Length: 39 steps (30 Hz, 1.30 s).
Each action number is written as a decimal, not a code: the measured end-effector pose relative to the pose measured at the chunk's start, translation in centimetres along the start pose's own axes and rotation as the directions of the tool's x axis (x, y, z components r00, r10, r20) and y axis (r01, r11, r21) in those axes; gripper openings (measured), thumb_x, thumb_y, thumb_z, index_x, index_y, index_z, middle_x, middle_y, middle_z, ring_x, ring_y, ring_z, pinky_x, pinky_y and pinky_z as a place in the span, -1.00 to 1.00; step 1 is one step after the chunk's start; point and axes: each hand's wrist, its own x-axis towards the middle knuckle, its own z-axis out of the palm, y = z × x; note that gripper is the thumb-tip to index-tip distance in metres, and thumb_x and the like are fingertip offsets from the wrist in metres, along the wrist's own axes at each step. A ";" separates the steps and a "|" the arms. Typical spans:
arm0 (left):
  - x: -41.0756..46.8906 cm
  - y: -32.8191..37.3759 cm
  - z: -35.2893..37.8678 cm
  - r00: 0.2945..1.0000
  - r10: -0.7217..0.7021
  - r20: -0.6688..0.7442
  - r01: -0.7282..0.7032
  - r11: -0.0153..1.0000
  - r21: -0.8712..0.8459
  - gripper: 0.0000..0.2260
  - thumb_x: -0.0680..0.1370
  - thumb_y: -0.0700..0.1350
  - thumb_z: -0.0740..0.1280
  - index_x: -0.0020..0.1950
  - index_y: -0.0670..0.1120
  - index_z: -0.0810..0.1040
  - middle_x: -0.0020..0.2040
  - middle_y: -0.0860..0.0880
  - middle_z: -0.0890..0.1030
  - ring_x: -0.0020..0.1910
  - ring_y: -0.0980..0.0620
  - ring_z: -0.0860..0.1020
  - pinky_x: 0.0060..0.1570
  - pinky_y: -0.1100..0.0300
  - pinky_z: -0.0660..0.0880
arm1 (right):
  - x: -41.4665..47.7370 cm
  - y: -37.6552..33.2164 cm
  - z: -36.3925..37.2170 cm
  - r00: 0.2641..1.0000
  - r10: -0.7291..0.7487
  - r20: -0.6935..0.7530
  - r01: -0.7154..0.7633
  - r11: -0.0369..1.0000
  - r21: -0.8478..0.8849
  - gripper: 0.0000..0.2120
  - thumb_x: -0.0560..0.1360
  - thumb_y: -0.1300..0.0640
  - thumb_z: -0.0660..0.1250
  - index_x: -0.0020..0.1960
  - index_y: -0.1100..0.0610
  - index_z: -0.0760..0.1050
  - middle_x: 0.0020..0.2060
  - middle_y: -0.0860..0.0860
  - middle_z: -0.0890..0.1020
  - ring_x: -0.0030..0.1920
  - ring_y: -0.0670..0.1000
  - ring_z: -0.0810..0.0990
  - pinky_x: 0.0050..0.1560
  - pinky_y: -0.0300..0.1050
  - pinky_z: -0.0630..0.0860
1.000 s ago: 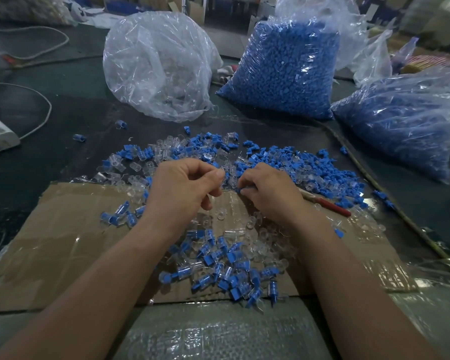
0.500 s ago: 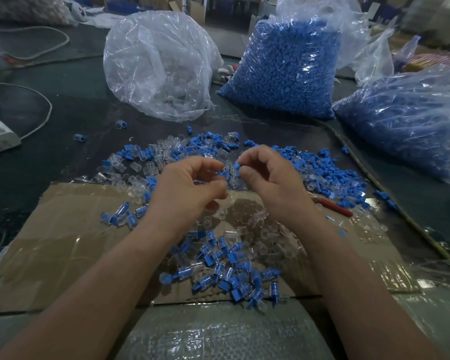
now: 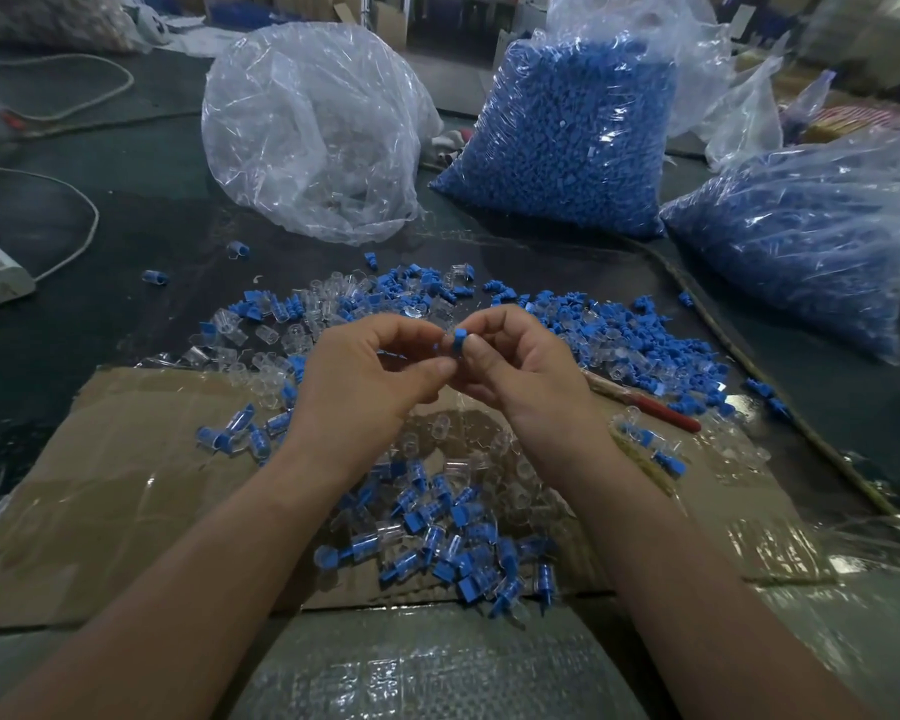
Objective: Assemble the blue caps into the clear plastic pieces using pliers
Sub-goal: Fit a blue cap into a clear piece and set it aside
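Both hands have risen and met: the right hand (image 3: 520, 371) pinches a blue cap (image 3: 459, 339) just right of the left hand (image 3: 370, 381), whose curled fingertips (image 3: 440, 367) hide their contents.

The dark tabletop (image 3: 126, 283) carries flattened cardboard (image 3: 126, 485), scattered blue caps (image 3: 645, 335), clear pieces (image 3: 271, 335), red-handled pliers (image 3: 666, 414) and bulging plastic bags (image 3: 307, 132).

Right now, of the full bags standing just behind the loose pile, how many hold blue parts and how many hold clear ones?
Blue-filled: 2, the middle bag and the right bag
Clear-filled: 1, the left bag
Total: 3
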 end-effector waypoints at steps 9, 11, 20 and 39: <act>0.1 0.0 0.0 1.000 -0.031 0.002 0.031 0.999 -0.025 -0.79 0.38 -0.26 0.45 -0.12 0.04 0.57 -0.25 0.09 0.64 -0.35 0.17 0.61 -0.32 0.42 0.51 | 0.0 0.2 -0.1 0.998 0.029 -0.050 -0.023 0.995 0.099 -0.84 0.56 0.28 0.15 -0.12 0.09 0.41 -0.16 0.10 0.64 -0.16 0.02 0.65 -0.06 -0.13 0.60; 0.0 0.0 0.1 0.999 -0.034 0.002 0.034 0.999 -0.022 -0.77 0.38 -0.26 0.45 -0.12 0.06 0.56 -0.23 0.09 0.64 -0.34 0.18 0.61 -0.31 0.43 0.50 | 0.0 0.3 0.0 0.999 0.018 -0.051 -0.015 0.998 0.057 -0.83 0.56 0.29 0.15 -0.12 0.08 0.42 -0.11 0.15 0.63 -0.10 0.07 0.64 -0.03 -0.12 0.59; -0.3 -0.1 0.7 0.999 -0.024 0.038 0.024 1.000 -0.010 -0.70 0.36 -0.29 0.45 -0.10 0.09 0.54 -0.21 0.05 0.63 -0.28 0.13 0.61 -0.28 0.36 0.55 | -0.3 1.0 0.9 0.951 -0.311 -0.010 0.267 0.831 -0.488 -0.89 0.54 0.27 0.21 -0.03 0.11 0.47 -0.23 -0.21 0.49 -0.18 -0.31 0.49 -0.17 -0.45 0.42; 0.5 -0.6 0.0 0.994 -0.098 -0.051 0.091 0.989 -0.117 -0.79 0.39 -0.29 0.42 -0.14 0.01 0.58 -0.18 0.04 0.63 -0.25 0.26 0.59 -0.26 0.50 0.46 | -0.2 0.2 -0.9 0.994 -0.065 0.090 0.105 0.814 -0.572 -0.80 0.47 0.12 0.34 -0.27 -0.09 0.41 -0.38 -0.16 0.50 -0.35 -0.32 0.47 -0.31 -0.46 0.41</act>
